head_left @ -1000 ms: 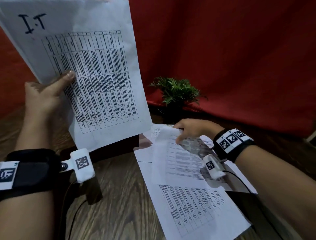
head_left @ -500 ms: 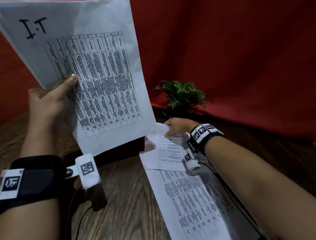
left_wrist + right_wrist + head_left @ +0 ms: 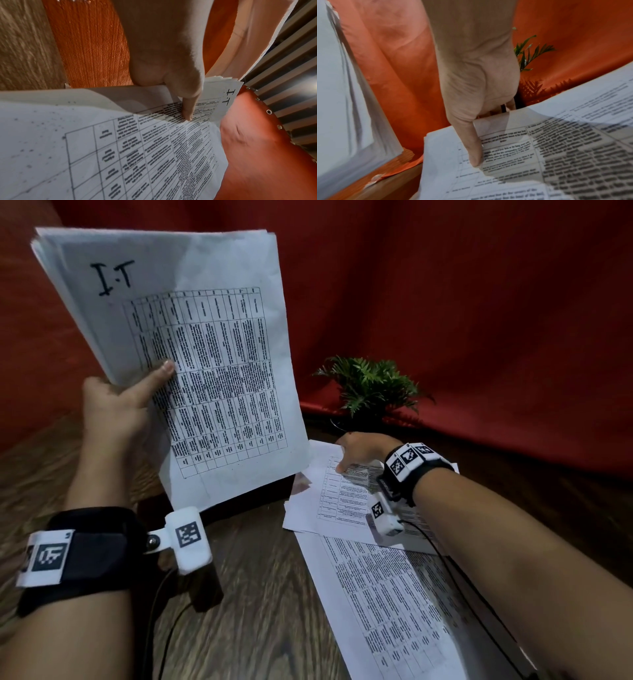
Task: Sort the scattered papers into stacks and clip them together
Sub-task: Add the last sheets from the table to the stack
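My left hand (image 3: 137, 398) holds a stack of printed sheets (image 3: 205, 364) upright at the left, its top page marked "I.T" above a table of text. The thumb (image 3: 187, 108) presses on the front of the stack (image 3: 137, 155) and the other fingers are hidden behind it. My right hand (image 3: 356, 451) reaches to the far edge of the loose papers (image 3: 339, 498) on the table and pinches one sheet (image 3: 513, 142), thumb (image 3: 471, 148) on top and fingers under its edge. A long printed page (image 3: 387, 604) lies nearer me under my right forearm.
A small green potted plant (image 3: 370, 385) stands just behind my right hand, in front of a red cloth backdrop (image 3: 479, 320). The wooden table (image 3: 257, 611) shows between my arms. A dark block (image 3: 253, 501) sits under the lower edge of the held stack. Cables trail from both wrist cameras.
My right hand let go of the sheet it had lifted, moved farther back toward the plant and took hold of a sheet at the pile's far edge. The left-hand stack stayed upright.
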The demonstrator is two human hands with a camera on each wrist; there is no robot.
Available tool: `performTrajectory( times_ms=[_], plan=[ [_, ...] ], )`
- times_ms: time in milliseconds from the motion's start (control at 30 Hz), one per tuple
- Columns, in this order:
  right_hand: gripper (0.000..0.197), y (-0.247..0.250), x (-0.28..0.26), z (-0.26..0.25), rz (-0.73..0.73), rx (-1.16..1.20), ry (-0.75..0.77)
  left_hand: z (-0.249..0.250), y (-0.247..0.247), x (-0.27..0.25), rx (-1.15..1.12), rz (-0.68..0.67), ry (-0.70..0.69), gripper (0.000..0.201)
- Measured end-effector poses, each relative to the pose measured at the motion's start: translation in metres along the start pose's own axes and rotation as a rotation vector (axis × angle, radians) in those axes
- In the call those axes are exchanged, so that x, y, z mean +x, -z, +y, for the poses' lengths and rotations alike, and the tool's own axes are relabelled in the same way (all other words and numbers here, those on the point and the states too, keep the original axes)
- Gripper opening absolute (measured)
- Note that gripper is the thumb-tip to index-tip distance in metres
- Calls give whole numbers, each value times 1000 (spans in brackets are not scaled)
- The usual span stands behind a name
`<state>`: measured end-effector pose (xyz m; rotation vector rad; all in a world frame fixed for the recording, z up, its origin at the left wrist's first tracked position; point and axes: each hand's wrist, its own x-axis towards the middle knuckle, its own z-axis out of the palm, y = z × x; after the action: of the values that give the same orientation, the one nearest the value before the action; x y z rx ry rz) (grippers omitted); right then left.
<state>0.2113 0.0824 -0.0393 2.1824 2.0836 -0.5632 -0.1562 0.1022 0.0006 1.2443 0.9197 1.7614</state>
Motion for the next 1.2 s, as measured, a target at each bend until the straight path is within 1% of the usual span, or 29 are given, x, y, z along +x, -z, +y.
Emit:
performTrajectory(
  times_ms=[33,67,100,133,167,200,233,267,300,333,367,400,433,467,500,533,567,600,633,700,767,833,900,967,1067,1133,1200],
  plan=[
    [55,0,-4,1,6,32,18,-1,1,1,-10,17,-5,40],
    [50,0,-9,3,15,75,39,-4,3,5,-30,39,-6,60],
    [40,3,-15,5,29,114,61,-5,5,5,-51,75,-2,77],
    [29,6,-23,8,49,146,87,-6,7,5,-81,107,-9,87],
    [22,10,-33,10,69,165,113,-7,9,5,-101,118,-13,85],
    [18,16,-45,13,82,182,137,-4,8,2,-96,91,-4,69],
    [17,23,-58,14,90,196,164,-1,5,-2,-59,52,32,46],
    [17,31,-72,15,98,207,183,1,2,-4,-20,38,49,32],
    [16,40,-87,15,110,220,200,1,-1,-6,10,46,36,31],
    [14,49,-101,16,131,243,221,-2,-2,-4,17,53,32,43],
    [15,58,-114,17,166,281,245,0,-8,-5,11,98,44,63],
    [18,67,-127,18,212,342,273,6,-16,-9,19,116,41,77],
    [21,75,-138,18,265,430,303,14,-27,-18,20,72,25,74],
    [26,81,-149,19,324,544,333,16,-38,-25,38,-5,0,57],
    [31,87,-159,18,386,663,365,17,-51,-33,46,-49,-14,35],
    [33,91,-169,17,445,782,398,20,-65,-45,73,-118,6,12],
    [34,95,-178,14,500,894,425,22,-79,-56,87,-180,11,14],
    [33,98,-184,13,542,994,441,19,-89,-62,99,-232,25,30],
    [33,100,-189,13,582,1081,447,19,-100,-69,96,-286,33,37],
    [32,101,-191,17,635,1219,436,19,-120,-81,101,-385,58,32],
    [30,97,-188,24,671,1311,384,18,-139,-95,97,-480,109,32],
    [34,88,-185,32,698,1376,314,20,-156,-109,128,-558,145,23],
    [35,78,-184,40,769,1414,239,19,-166,-119,155,-603,172,15],
    [34,70,-186,48,843,1429,191,17,-174,-125,164,-621,209,16],
    [33,62,-192,58,901,1391,203,15,-182,-128,154,-626,231,11],
    [29,58,-197,60,916,1331,210,16,-186,-131,113,-623,227,14],
    [26,54,-200,62,962,1266,191,16,-190,-135,83,-642,231,18]
  ],
)
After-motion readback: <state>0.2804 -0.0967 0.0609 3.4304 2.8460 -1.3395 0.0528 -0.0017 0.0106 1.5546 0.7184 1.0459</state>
